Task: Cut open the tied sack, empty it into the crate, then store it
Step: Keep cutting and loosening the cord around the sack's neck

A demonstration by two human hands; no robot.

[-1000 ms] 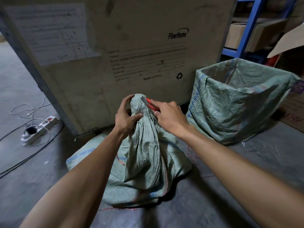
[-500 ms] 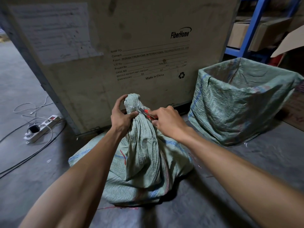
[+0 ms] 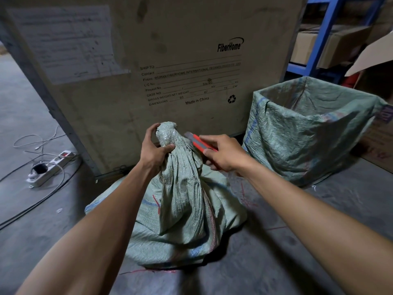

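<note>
A green woven sack (image 3: 180, 209) stands on the concrete floor in front of me, its neck bunched and wrapped in clear tape (image 3: 167, 134). My left hand (image 3: 154, 151) grips the neck just under the taped knot. To the right of the neck, a short way off it, my right hand (image 3: 223, 154) holds a red and grey utility knife (image 3: 198, 142) with its tip pointing up-left. At the right stands the crate (image 3: 308, 133), open on top and lined with the same green woven material.
A big FiberHome plywood case (image 3: 170, 60) rises right behind the sack. A white power strip (image 3: 51, 165) with cables lies on the floor at the left. Blue shelving (image 3: 319, 35) with cardboard boxes stands at the back right.
My right hand has drawn the knife back to the right, away from the sack's neck where it was pressed. My left hand keeps its grip on the neck.
</note>
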